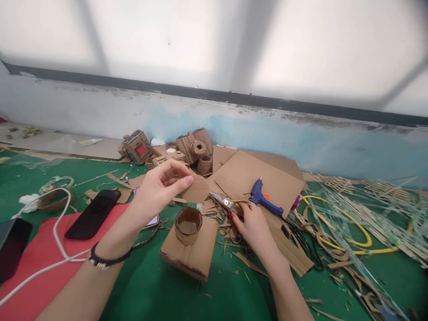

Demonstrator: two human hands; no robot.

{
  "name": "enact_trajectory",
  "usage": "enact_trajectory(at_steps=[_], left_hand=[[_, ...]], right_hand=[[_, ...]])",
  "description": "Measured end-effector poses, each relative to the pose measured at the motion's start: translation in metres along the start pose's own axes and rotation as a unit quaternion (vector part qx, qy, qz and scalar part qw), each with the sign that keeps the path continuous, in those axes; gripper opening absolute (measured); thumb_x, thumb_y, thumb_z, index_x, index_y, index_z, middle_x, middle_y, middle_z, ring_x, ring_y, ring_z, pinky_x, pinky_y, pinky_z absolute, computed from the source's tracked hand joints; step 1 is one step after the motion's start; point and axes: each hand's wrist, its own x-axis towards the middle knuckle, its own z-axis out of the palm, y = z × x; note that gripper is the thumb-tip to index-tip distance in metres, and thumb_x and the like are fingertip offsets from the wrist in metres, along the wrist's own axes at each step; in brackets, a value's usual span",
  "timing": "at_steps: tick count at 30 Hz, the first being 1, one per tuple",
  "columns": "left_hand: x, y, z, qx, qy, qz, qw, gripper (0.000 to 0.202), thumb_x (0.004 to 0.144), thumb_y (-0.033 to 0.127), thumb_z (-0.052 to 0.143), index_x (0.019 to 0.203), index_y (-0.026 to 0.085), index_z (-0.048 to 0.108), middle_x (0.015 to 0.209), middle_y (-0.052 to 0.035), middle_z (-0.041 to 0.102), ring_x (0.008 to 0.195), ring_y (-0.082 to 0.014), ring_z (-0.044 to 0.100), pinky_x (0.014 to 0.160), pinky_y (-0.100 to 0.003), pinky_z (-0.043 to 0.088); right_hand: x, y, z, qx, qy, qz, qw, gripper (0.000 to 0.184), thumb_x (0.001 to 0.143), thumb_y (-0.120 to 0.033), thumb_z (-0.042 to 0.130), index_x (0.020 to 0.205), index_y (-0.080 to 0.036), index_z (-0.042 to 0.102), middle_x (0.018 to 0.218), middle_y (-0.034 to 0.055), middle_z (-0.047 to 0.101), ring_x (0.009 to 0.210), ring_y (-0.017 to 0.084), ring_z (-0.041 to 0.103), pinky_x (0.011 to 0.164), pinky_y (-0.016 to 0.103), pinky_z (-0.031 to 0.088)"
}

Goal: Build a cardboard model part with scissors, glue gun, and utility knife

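Between the thumb and fingers of my left hand [163,187] is a thin, rounded cardboard piece [196,191], held up above the work surface. My right hand [252,225] is closed around the red and yellow handles of a pair of scissors [222,200]; their silver blades point away to the left, and the fingers partly hide the grips. Below and between both hands stands a flat cardboard box [190,261] with a short cardboard ring [188,225] upright on its top. Small cardboard scraps lie around the scissors.
A blue glue gun [262,198] rests on cardboard sheets [267,176] just beyond my right hand. Cardboard models [135,147] stand by the wall. At left, a black phone [93,214] and white cable lie on red paper [43,240]. A yellow cable [363,234] loops at right.
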Motion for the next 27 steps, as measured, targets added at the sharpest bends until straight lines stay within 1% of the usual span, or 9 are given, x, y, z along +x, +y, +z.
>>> enact_trajectory(at_steps=[4,6,8,10,12,14,19,23,27], left_hand=[[-0.026,-0.011,-0.005,0.026,0.007,-0.047,0.999,0.036,0.084,0.055,0.086,0.083,0.021,0.072,0.081,-0.004,0.076,0.076,-0.0203,0.071,0.067,-0.029,0.058],[-0.034,-0.016,-0.004,0.03,0.021,-0.067,0.997,0.038,0.081,0.056,0.087,0.081,0.021,0.071,0.079,-0.0038,0.076,0.075,-0.0208,0.071,0.067,-0.029,0.057],[-0.038,-0.02,0.0,0.025,0.04,-0.09,0.995,0.039,0.08,0.056,0.087,0.079,0.021,0.071,0.076,-0.0029,0.075,0.074,-0.0207,0.071,0.066,-0.029,0.057],[-0.04,-0.022,0.005,0.011,0.054,-0.105,0.993,0.038,0.079,0.054,0.087,0.079,0.02,0.07,0.074,-0.0022,0.074,0.073,-0.0203,0.07,0.066,-0.028,0.057],[-0.041,-0.023,0.009,-0.007,0.061,-0.1,0.993,0.038,0.078,0.054,0.088,0.08,0.02,0.071,0.075,-0.0022,0.075,0.074,-0.0201,0.071,0.068,-0.028,0.057],[-0.043,-0.026,0.01,-0.009,0.068,-0.08,0.994,0.037,0.081,0.055,0.086,0.081,0.02,0.073,0.078,-0.0031,0.076,0.077,-0.0209,0.073,0.071,-0.029,0.058],[-0.057,-0.045,0.003,-0.016,0.056,-0.046,0.997,0.044,0.1,0.063,0.068,0.114,0.022,0.078,0.12,-0.0106,0.081,0.116,-0.0276,0.076,0.104,-0.04,0.06],[-0.076,-0.07,0.001,-0.102,-0.046,-0.04,0.993,0.079,0.092,0.07,0.078,0.156,0.028,0.056,0.163,-0.0149,0.06,0.156,-0.0331,0.053,0.129,-0.048,0.045],[-0.085,-0.085,0.008,-0.136,-0.095,-0.053,0.985,0.093,0.087,0.065,0.086,0.163,0.028,0.049,0.171,-0.0165,0.051,0.163,-0.0359,0.043,0.135,-0.05,0.037]], right_hand=[[0.002,-0.008,-0.017,-0.012,0.031,0.01,0.999,0.023,0.107,-0.029,0.06,0.102,-0.016,0.079,0.106,0.0191,0.077,0.099,0.035,0.071,0.084,0.043,0.054],[0.001,-0.022,-0.035,0.022,0.085,-0.001,0.996,0.032,0.112,-0.035,0.053,0.105,-0.016,0.078,0.11,0.0195,0.078,0.106,0.036,0.071,0.087,0.046,0.056],[-0.001,-0.044,-0.055,0.163,0.166,-0.083,0.969,0.034,0.113,-0.046,0.056,0.123,-0.019,0.075,0.12,0.0157,0.079,0.11,0.032,0.074,0.092,0.045,0.061],[-0.006,-0.068,-0.072,0.273,0.137,-0.219,0.927,0.041,0.112,-0.049,0.06,0.144,-0.025,0.065,0.141,0.0133,0.074,0.122,0.029,0.073,0.1,0.044,0.063],[-0.012,-0.089,-0.081,0.279,0.145,-0.302,0.9,0.041,0.11,-0.044,0.066,0.146,-0.026,0.066,0.147,0.0136,0.071,0.131,0.03,0.07,0.107,0.045,0.062],[-0.016,-0.1,-0.081,0.276,0.173,-0.325,0.888,0.031,0.109,-0.036,0.068,0.138,-0.025,0.071,0.141,0.0142,0.073,0.128,0.029,0.071,0.107,0.045,0.063],[-0.02,-0.096,-0.067,0.303,0.161,-0.267,0.9,0.02,0.106,-0.031,0.072,0.124,-0.025,0.077,0.129,0.0126,0.079,0.119,0.029,0.076,0.102,0.046,0.066],[-0.022,-0.09,-0.06,0.289,0.103,-0.282,0.909,0.023,0.104,-0.031,0.074,0.124,-0.022,0.079,0.13,0.0124,0.08,0.12,0.03,0.076,0.103,0.046,0.067],[-0.021,-0.094,-0.06,0.286,0.083,-0.29,0.91,0.026,0.105,-0.029,0.071,0.129,-0.022,0.08,0.139,0.0114,0.079,0.129,0.03,0.075,0.112,0.049,0.063]])
